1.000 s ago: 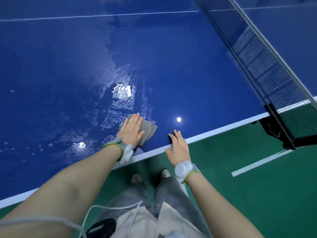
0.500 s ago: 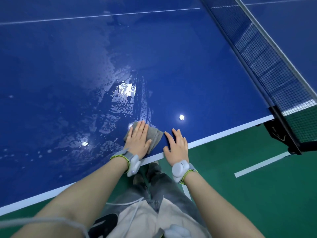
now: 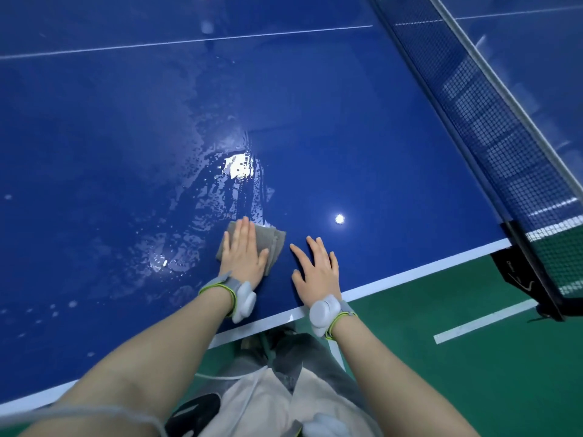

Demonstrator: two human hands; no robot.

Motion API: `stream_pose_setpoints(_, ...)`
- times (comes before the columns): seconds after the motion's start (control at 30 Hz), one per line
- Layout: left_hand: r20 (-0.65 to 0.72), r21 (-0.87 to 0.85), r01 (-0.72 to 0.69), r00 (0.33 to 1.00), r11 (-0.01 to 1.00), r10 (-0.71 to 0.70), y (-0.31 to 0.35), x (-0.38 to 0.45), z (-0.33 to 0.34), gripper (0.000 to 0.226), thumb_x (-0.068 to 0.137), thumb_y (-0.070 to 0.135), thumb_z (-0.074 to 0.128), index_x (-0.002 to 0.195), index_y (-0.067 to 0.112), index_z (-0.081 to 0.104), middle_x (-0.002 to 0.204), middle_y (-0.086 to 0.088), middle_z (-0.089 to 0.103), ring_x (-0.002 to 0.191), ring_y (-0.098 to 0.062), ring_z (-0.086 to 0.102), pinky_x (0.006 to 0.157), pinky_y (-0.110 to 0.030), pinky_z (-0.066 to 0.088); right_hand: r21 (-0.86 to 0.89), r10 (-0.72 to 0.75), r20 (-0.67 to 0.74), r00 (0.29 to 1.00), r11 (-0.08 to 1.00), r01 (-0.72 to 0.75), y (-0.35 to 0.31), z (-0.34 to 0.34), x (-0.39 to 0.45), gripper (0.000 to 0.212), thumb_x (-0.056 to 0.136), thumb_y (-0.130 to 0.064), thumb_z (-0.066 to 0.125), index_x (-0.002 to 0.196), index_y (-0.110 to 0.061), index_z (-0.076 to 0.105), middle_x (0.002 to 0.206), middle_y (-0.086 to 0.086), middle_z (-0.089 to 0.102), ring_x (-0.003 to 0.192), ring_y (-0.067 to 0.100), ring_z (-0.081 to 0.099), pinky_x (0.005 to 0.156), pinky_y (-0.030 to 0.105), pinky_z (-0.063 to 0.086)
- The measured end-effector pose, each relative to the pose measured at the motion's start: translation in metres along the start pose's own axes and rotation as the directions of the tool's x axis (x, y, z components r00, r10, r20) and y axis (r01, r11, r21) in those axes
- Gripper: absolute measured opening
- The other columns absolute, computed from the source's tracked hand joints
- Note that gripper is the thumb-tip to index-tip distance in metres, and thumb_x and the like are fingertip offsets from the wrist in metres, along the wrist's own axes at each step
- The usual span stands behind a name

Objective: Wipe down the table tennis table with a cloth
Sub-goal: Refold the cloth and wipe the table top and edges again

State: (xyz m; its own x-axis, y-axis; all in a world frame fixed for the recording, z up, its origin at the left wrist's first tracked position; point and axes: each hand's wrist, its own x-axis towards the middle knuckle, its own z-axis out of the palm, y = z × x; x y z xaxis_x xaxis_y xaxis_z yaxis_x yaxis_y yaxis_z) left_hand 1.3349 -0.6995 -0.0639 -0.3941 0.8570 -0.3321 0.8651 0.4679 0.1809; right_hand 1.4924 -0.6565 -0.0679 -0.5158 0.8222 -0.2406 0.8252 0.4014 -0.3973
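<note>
The blue table tennis table [image 3: 394, 171] fills most of the view, with a wet, streaky patch left of centre. A folded grey cloth [image 3: 273, 244] lies near the table's white front edge. My left hand [image 3: 243, 253] presses flat on the cloth, fingers together and pointing away from me. My right hand [image 3: 315, 269] rests flat on the bare table just right of the cloth, fingers spread, holding nothing. Both wrists carry white devices on grey straps.
The black net [image 3: 492, 130] runs diagonally along the right side, held by a black clamp [image 3: 523, 275] at the table's edge. Green floor [image 3: 473, 373] with a white line lies below the edge. My legs stand close to the table.
My left hand has pushed the cloth away from the table's edge, after pulling it nearer earlier. My right hand has slid a little farther onto the table.
</note>
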Motion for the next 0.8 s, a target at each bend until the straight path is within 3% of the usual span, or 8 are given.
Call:
stream_pose_setpoints(0.1, 0.012, -0.004, -0.121, 0.993, 0.993, 0.121, 0.016, -0.004, 0.008, 0.070, 0.089, 0.046, -0.005, 0.145, 0.005, -0.010, 0.150, -0.002, -0.019, 0.139, -0.016, -0.021, 0.109, -0.035, -0.018, -0.040, -0.023, 0.004, 1.000, 0.999, 0.023, 0.001, -0.001, 0.011, 0.053, 0.097, -0.025, 0.041, 0.148, -0.031, 0.029, 0.159, -0.003, 0.007, 0.147, 0.016, -0.005, 0.109, 0.029, -0.018)
stream_pose_setpoints(0.23, 0.040, 0.110, -0.198, 0.980, 0.974, 0.195, 0.010, 0.003, 0.001, 0.069, 0.089, 0.042, 0.011, 0.141, -0.001, 0.028, 0.150, -0.013, 0.025, 0.139, -0.024, 0.027, 0.114, -0.037, 0.003, -0.061, -0.049, 0.008, 0.999, 0.997, 0.049, 0.004, -0.002, 0.023, 0.056, 0.091, -0.031, 0.025, 0.148, -0.029, 0.030, 0.159, -0.001, 0.010, 0.147, 0.017, -0.003, 0.110, 0.032, -0.017)
stream_pose_setpoints(0.33, -0.005, 0.067, -0.105, 0.994, 0.992, 0.105, -0.007, 0.018, -0.009, 0.063, 0.095, 0.043, 0.001, 0.145, 0.006, -0.007, 0.152, -0.003, -0.017, 0.143, -0.017, -0.010, 0.112, -0.032, -0.015, -0.097, -0.061, 0.015, 0.998, 0.993, 0.062, 0.005, -0.004, 0.034, 0.058, 0.091, -0.030, 0.022, 0.148, -0.034, 0.025, 0.159, -0.003, 0.008, 0.147, 0.016, -0.004, 0.111, 0.032, -0.016)
stream_pose_setpoints(0.47, 0.000, 0.011, 0.098, 0.995, 0.995, -0.098, -0.020, 0.042, -0.021, 0.061, 0.101, 0.035, 0.019, 0.146, 0.007, -0.011, 0.155, -0.005, -0.016, 0.142, -0.017, -0.016, 0.113, -0.034, -0.014, -0.112, -0.091, 0.030, 0.995, 0.989, 0.094, 0.008, -0.006, 0.045, 0.054, 0.095, -0.032, 0.018, 0.148, -0.033, 0.026, 0.159, -0.001, 0.009, 0.147, 0.018, -0.002, 0.112, 0.034, -0.015)
stream_pose_setpoints(0.53, 0.026, -0.006, 0.141, 0.990, 0.990, -0.141, -0.012, 0.049, -0.023, 0.062, 0.101, 0.035, 0.019, 0.146, 0.006, -0.012, 0.155, -0.006, -0.017, 0.142, -0.018, -0.017, 0.113, -0.036, -0.015, -0.172, -0.092, -0.025, 0.995, 0.981, 0.086, 0.005, -0.002, 0.050, 0.059, 0.089, -0.035, 0.016, 0.143, -0.031, 0.039, 0.155, 0.004, 0.026, 0.145, 0.023, 0.018, 0.115, 0.040, 0.001)
stream_pose_setpoints(0.6, 0.041, 0.010, 0.108, 0.993, 0.994, -0.108, 0.005, 0.050, -0.021, 0.062, 0.101, 0.035, 0.017, 0.145, 0.005, -0.013, 0.154, -0.008, -0.019, 0.142, -0.019, -0.018, 0.113, -0.037, -0.015, -0.238, -0.098, -0.088, 0.991, 0.968, 0.075, 0.004, 0.003, 0.054, 0.052, 0.088, -0.033, 0.028, 0.134, -0.027, 0.053, 0.144, 0.008, 0.046, 0.136, 0.027, 0.036, 0.113, 0.045, 0.020)
stream_pose_setpoints(0.73, 0.030, 0.035, -0.026, 0.999, 0.999, 0.025, 0.026, 0.047, -0.012, 0.061, 0.100, 0.035, 0.014, 0.145, 0.004, -0.013, 0.154, -0.008, -0.019, 0.142, -0.019, -0.019, 0.112, -0.037, -0.017, -0.271, -0.147, -0.156, 0.977, 0.957, 0.100, 0.006, 0.006, 0.066, 0.048, 0.087, -0.032, 0.034, 0.126, -0.021, 0.060, 0.140, 0.011, 0.050, 0.133, 0.026, 0.030, 0.107, 0.045, 0.017)
stream_pose_setpoints(0.8, 0.020, 0.061, -0.068, 0.998, 0.996, 0.067, 0.023, 0.048, -0.010, 0.062, 0.095, 0.040, -0.001, 0.145, 0.006, -0.014, 0.155, -0.007, -0.017, 0.142, -0.018, -0.018, 0.110, -0.036, -0.019, -0.287, -0.173, -0.173, 0.970, 0.951, 0.119, 0.007, 0.008, 0.071, 0.048, 0.086, -0.032, 0.034, 0.124, -0.020, 0.062, 0.139, 0.012, 0.051, 0.133, 0.026, 0.029, 0.106, 0.045, 0.018)
